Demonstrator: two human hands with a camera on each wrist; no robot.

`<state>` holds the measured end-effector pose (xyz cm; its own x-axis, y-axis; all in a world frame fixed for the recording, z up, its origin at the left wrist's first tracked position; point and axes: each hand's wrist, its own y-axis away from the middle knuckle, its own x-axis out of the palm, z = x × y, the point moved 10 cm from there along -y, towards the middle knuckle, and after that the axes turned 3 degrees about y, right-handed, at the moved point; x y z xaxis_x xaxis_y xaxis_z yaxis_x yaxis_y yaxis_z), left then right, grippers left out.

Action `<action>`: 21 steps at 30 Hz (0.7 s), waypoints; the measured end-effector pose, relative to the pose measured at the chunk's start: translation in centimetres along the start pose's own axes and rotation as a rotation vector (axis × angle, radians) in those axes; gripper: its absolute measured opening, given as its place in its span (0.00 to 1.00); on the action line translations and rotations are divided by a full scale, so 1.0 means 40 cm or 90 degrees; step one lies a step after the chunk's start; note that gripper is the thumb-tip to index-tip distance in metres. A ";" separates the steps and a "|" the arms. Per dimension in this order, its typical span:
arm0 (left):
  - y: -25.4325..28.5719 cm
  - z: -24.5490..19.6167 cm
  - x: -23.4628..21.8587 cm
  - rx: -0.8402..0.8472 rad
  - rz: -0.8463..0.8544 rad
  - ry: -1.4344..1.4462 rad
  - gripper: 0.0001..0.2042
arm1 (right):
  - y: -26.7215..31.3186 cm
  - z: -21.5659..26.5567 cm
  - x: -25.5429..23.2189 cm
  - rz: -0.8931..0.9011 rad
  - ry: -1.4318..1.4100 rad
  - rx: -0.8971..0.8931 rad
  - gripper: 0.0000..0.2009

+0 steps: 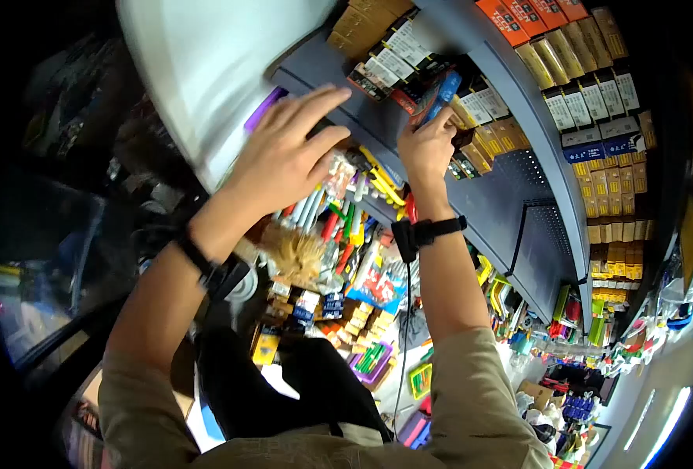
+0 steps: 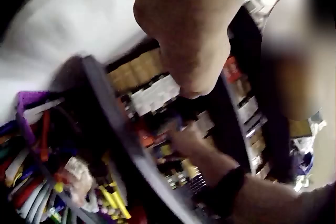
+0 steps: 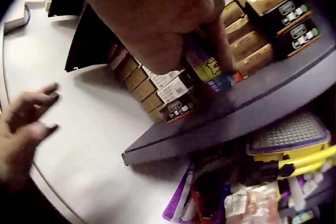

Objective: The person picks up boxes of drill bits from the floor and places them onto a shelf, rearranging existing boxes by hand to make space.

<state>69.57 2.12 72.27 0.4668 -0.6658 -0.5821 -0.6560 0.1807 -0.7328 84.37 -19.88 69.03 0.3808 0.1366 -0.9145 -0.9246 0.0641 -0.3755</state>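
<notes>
In the head view my right hand (image 1: 429, 152) pinches a blue box (image 1: 443, 92) among the small boxes on the grey shelf (image 1: 374, 125). The right wrist view shows that right hand (image 3: 163, 24) with its fingers around the blue box (image 3: 212, 71), which has a yellow patch and stands beside black-and-white boxes (image 3: 176, 90). My left hand (image 1: 280, 160) is raised left of the shelf boxes, fingers spread and holding nothing; it also appears at the left edge of the right wrist view (image 3: 23, 129). The left wrist view is blurred.
Rows of small boxes (image 1: 612, 180) fill shelving on the right. Below the shelf lie pens and coloured tools (image 1: 346, 227), a brush-like bundle (image 1: 293, 254) and stacked small boxes (image 1: 362, 320). A white surface (image 1: 198, 70) stands at upper left. A cable hangs from my right wrist.
</notes>
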 end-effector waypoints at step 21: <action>-0.087 0.160 0.579 0.078 0.181 -0.049 0.25 | -0.022 0.027 -0.134 -0.159 -0.018 -0.196 0.30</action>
<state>86.46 -9.31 59.08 0.3213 -0.5198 -0.7916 -0.6930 0.4407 -0.5706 83.16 -19.59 74.42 0.5898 0.1821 -0.7868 -0.7611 -0.2002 -0.6169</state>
